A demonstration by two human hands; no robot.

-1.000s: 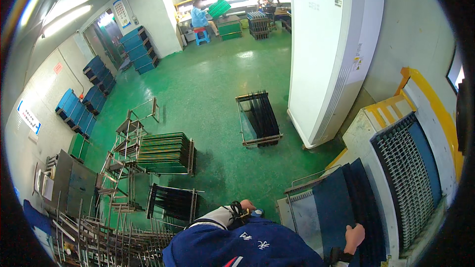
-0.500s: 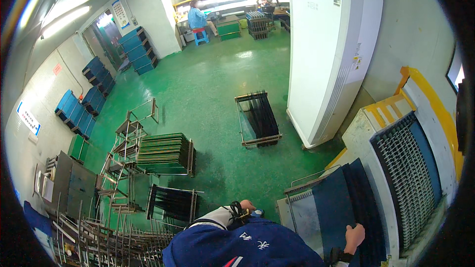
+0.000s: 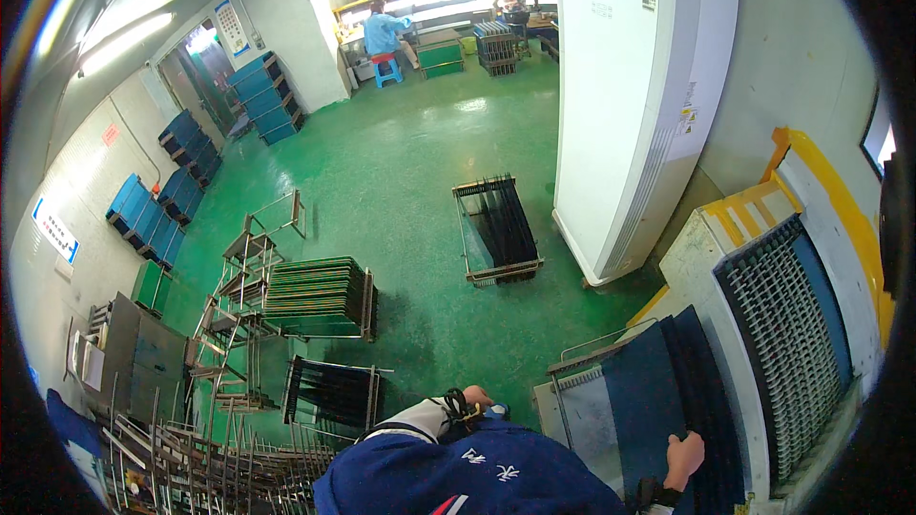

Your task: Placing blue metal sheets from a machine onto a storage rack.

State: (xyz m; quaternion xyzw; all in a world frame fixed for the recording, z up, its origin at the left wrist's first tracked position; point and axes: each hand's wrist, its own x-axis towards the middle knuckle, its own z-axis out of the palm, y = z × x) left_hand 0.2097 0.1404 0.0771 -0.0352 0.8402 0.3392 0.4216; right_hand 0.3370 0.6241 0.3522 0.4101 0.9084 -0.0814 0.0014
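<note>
At the lower right, my right hand (image 3: 684,456) has its fingers curled at the edge of a dark blue flat panel (image 3: 646,401). That panel stands among several similar dark panels in a metal rack (image 3: 593,351); a dark band is round my wrist. My left hand (image 3: 475,395) shows only in part, just beyond my dark blue garment (image 3: 468,472) at the lower middle. Its fingers are mostly hidden, and a small blue and white thing (image 3: 496,411) shows beside it.
Right of the rack runs a machine with a roller conveyor (image 3: 792,353). A tall white cabinet (image 3: 615,105) stands beyond. Racks of dark panels (image 3: 498,229) and green panels (image 3: 320,296) stand on the green floor (image 3: 410,172). Empty metal frames (image 3: 219,467) crowd the lower left. People sit far back.
My hands and the panels stay almost exactly in place. Far back, the seated person in light blue has shifted slightly, with an arm reaching toward the bench.
</note>
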